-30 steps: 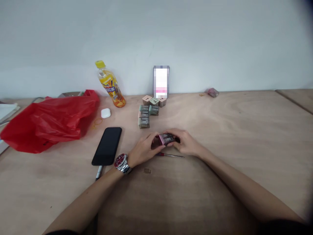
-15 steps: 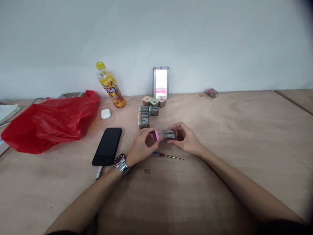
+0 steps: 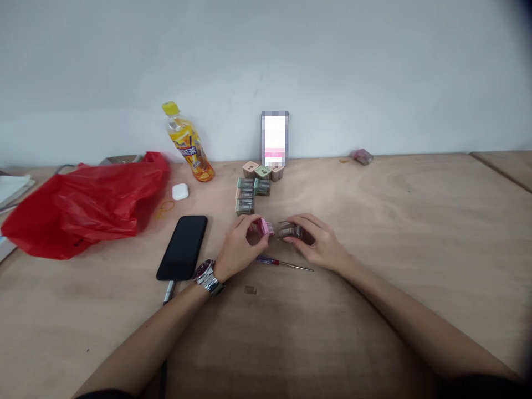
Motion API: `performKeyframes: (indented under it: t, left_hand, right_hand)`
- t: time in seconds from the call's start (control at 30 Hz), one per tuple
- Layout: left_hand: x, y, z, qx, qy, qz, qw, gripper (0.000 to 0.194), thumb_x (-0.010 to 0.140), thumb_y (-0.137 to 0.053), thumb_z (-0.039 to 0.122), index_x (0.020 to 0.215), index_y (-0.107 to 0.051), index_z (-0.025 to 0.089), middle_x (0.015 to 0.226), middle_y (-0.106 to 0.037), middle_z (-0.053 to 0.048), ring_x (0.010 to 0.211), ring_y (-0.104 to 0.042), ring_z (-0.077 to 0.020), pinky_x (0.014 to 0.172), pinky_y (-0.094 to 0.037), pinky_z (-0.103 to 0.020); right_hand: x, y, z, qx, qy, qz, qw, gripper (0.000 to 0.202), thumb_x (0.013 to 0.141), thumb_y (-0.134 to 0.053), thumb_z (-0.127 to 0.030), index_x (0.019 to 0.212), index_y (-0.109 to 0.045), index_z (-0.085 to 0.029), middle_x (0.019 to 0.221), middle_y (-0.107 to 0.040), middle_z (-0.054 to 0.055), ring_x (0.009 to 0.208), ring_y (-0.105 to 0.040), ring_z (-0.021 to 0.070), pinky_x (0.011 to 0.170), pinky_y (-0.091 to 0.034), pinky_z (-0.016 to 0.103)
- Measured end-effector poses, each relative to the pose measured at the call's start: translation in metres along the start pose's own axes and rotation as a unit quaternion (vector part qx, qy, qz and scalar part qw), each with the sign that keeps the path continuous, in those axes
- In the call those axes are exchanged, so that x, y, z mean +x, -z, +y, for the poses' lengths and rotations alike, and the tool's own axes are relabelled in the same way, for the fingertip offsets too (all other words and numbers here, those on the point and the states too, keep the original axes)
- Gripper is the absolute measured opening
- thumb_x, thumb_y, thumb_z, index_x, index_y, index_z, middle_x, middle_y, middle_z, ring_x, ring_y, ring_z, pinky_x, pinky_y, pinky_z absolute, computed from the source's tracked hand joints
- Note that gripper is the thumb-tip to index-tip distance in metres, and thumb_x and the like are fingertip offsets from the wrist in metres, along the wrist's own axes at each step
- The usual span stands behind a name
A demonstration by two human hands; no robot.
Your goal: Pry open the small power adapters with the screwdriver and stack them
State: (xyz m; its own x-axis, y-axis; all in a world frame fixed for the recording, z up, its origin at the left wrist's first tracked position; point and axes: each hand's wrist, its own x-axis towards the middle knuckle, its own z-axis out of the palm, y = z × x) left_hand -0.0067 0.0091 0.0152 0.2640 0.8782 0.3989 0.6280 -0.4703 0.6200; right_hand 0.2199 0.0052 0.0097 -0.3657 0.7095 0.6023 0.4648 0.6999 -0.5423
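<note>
Between thumb and fingers, my left hand (image 3: 245, 241) pinches a pink pencil sharpener top (image 3: 263, 226). My right hand (image 3: 318, 241) grips a smoky see-through sharpener case (image 3: 286, 228), its open end facing the pink piece. A small gap separates the two parts. Just below them on the table lies a screwdriver (image 3: 291, 265) with a blue and red handle, and nearer me is a small clear brownish piece (image 3: 250, 290). Several two-hole pencil sharpeners (image 3: 245, 194) are grouped beyond my left hand, some on their sides and others with their holes up.
A phone with a blurred screen (image 3: 275, 136) leans on the wall. To the left are a drink bottle (image 3: 189, 144), a white earbud case (image 3: 180, 192), a black phone (image 3: 183, 246), rubber bands (image 3: 166, 208) and a red plastic bag (image 3: 91, 205). Another pinkish sharpener (image 3: 363, 157) lies back right.
The pink top and the smoky case have come apart, leaving a gap. The pink piece is now tilted in my left hand, and my right hand has shifted slightly right.
</note>
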Motion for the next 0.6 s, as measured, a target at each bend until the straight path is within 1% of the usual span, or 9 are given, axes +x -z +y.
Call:
performKeyframes:
  t: [0.2,0.33,0.43,0.53,0.6]
  left_hand:
    - [0.0001,-0.0005,0.0002,0.008,0.008,0.008,1.000,0.036,0.079,-0.066,0.018,0.115,-0.058,0.017,0.099,-0.062,-0.005,0.082,-0.058,-0.0148,0.078,-0.050,-0.028]
    - [0.0001,-0.0017,-0.0020,0.011,0.012,0.013,1.000,0.038,0.082,-0.065,0.019,0.119,-0.056,0.018,0.103,-0.062,-0.005,0.083,-0.058,-0.0146,0.079,-0.051,-0.028]
    - [0.0001,-0.0029,-0.0042,0.012,0.013,0.015,1.000,0.039,0.084,-0.064,0.020,0.122,-0.054,0.019,0.104,-0.062,-0.006,0.083,-0.059,-0.0149,0.080,-0.051,-0.029]
    - [0.0005,-0.0039,-0.0054,0.006,0.023,0.010,1.000,0.039,0.086,-0.062,0.020,0.124,-0.054,0.019,0.103,-0.063,-0.006,0.084,-0.060,-0.0153,0.080,-0.052,-0.030]
    - [0.0010,-0.0042,-0.0055,-0.007,0.027,0.003,1.000,0.037,0.087,-0.060,0.020,0.124,-0.054,0.018,0.103,-0.063,-0.007,0.085,-0.061,-0.0157,0.080,-0.052,-0.031]
  right_hand:
    - [-0.0012,0.0023,0.0006,-0.007,-0.005,0.008,1.000,0.036,0.086,-0.066,-0.024,0.120,-0.057,-0.019,0.109,-0.064,0.012,0.100,-0.063,0.0246,0.086,-0.056,0.041]
    - [-0.0021,0.0020,0.0032,-0.009,-0.007,0.017,1.000,0.037,0.085,-0.067,-0.023,0.120,-0.057,-0.019,0.109,-0.064,0.012,0.099,-0.063,0.0244,0.086,-0.055,0.041]
    - [-0.0020,0.0018,0.0058,-0.001,-0.013,0.012,1.000,0.035,0.086,-0.066,-0.024,0.120,-0.057,-0.020,0.110,-0.064,0.011,0.099,-0.063,0.0239,0.086,-0.054,0.041]
    - [-0.0012,0.0023,0.0074,0.003,-0.047,0.005,0.999,0.034,0.086,-0.066,-0.028,0.118,-0.058,-0.021,0.106,-0.065,0.010,0.094,-0.063,0.0232,0.081,-0.054,0.039]
    - [-0.0006,0.0030,0.0079,0.006,-0.079,0.020,0.997,0.034,0.087,-0.065,-0.032,0.118,-0.058,-0.022,0.105,-0.065,0.009,0.090,-0.062,0.0226,0.079,-0.053,0.039]
